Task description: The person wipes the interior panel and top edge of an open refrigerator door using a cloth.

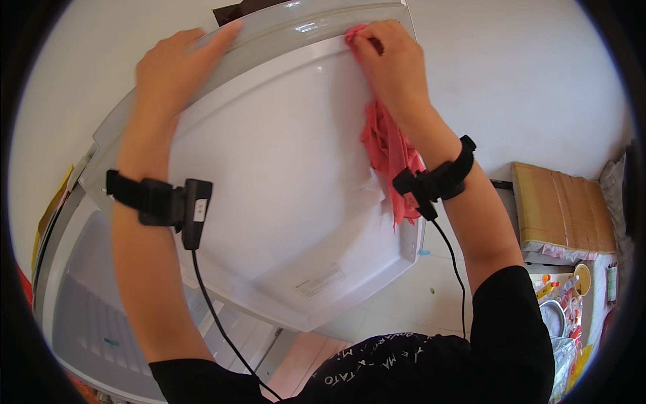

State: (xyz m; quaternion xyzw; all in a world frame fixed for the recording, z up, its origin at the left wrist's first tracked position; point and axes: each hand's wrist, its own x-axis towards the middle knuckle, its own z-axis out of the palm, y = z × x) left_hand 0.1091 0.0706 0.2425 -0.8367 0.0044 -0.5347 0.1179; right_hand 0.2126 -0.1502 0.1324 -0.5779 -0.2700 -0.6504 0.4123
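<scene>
A white refrigerator door (272, 166) stands swung out before me, its inner face towards me and a grey gasket band (282, 45) along its far edge. My left hand (174, 65) grips that edge at the left, thumb on the near side and fingertips hidden beyond it. In my right hand (393, 60) a pink cloth (386, 136) is pinched, pressed against the gasket near the far right corner. The rest of the cloth hangs down along the door's right side, partly behind my wrist.
The refrigerator's open compartment (91, 288) lies at lower left. To the right are a mat-covered bed or bench (565, 209), a metal bowl (552, 318) and several bottles and packages. Pale tiled floor (393, 303) shows below the door. Cables run from both wrist straps.
</scene>
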